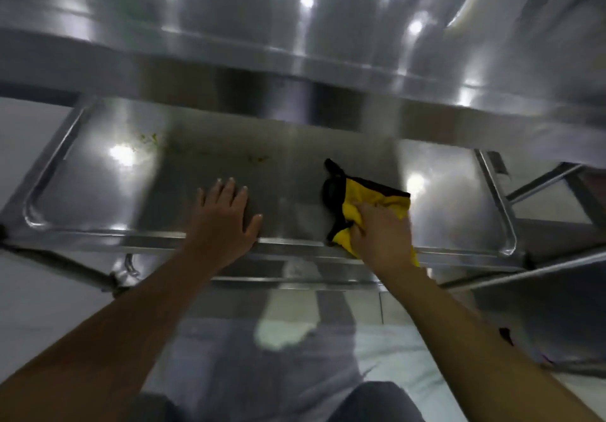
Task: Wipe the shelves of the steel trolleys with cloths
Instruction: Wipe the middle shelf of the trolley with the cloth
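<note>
Cloth [370, 198], yellow with a black border, lies bunched on the lower shelf [210, 146] of the steel trolley, close to the shelf's near edge and right of its middle. One corner of it hangs over that edge, and a black tip points away toward the back. The right hand [382, 236] lies on top of the cloth with its fingers curled into the fabric, gripping it against the steel. The left hand [226, 216] rests flat on the same shelf just left of the cloth, fingers straight and spread, holding nothing, its heel at the near edge.

A raised rim [42, 172] runs round the shelf with rounded corners at both ends. Bare steel stretches well to the left of the left hand and some way right of the cloth before the right rim [495, 198]. Small yellow-green crumbs [151, 139] lie near the back left of the shelf, well apart from both hands. The upper shelf [295, 27] overhangs the back half, bright with reflected lights.

Slanted frame tubes [541, 183] stand at the right end, and another tube [59, 265] runs off at the lower left. Below lies a pale tiled floor [387, 349], blurred.
</note>
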